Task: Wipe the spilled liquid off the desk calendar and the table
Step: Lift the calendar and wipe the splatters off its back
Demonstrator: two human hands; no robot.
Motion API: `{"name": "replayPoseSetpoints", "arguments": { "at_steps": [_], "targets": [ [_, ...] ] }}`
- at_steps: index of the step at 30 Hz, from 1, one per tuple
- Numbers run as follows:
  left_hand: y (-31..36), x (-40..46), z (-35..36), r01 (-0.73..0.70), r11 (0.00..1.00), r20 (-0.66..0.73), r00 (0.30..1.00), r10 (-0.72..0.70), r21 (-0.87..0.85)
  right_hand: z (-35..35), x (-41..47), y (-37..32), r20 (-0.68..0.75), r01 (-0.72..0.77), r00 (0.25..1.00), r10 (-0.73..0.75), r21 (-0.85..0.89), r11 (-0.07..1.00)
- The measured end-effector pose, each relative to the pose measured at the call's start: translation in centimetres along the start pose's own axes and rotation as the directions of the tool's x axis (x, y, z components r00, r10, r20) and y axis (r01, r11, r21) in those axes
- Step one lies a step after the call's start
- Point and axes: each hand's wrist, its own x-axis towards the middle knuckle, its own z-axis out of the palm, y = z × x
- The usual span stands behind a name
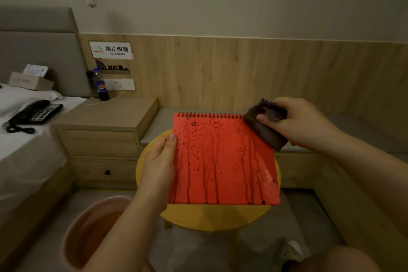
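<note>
Left hand [160, 157] grips the left edge of the red calendar [223, 161], holding it tilted up above the yellow desk [212, 216]. Dark drops and runs streak the calendar's face (spiral at top). Right hand [300, 121] clutches a dark cloth [265, 126], which touches the calendar's top right corner. Pink bucket [92, 232] sits on the floor at lower left.

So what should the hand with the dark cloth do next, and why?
Probably drag the folded dark brown cloth down across the red spiral-bound desk calendar. The right hand holds the cloth at the top right corner, the left hand steadies the left edge, and dark drips still streak the whole red face.
</note>
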Motion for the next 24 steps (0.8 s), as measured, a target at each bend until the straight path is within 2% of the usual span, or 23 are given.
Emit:
{"name": "replayPoseSetpoints", "arguments": {
  "at_steps": [12, 16, 24],
  "targets": [
    [-0.3, 0.3, -0.5, -0.008, 1.000, 0.020, 1.000, 0.008, 0.020, 0.7, -0.8, -0.3, 0.021, 0.044, 0.999, -0.043, -0.036, 0.998],
    [-0.6, 0.4, -0.7, 0.000, 1.000, 0.004, 1.000, -0.001, 0.015, 1.5, -2.7, -0.5, 0.066, 0.097, 0.993, -0.098, 0.018, 0.995],
    [-1.1, 0.5, -1.2, 0.011, 0.999, -0.009, 1.000, -0.011, 0.031, 3.0, -5.6, 0.4, 0.109, 0.233, 0.969, -0.221, -0.120, 0.965]
  ]
}}
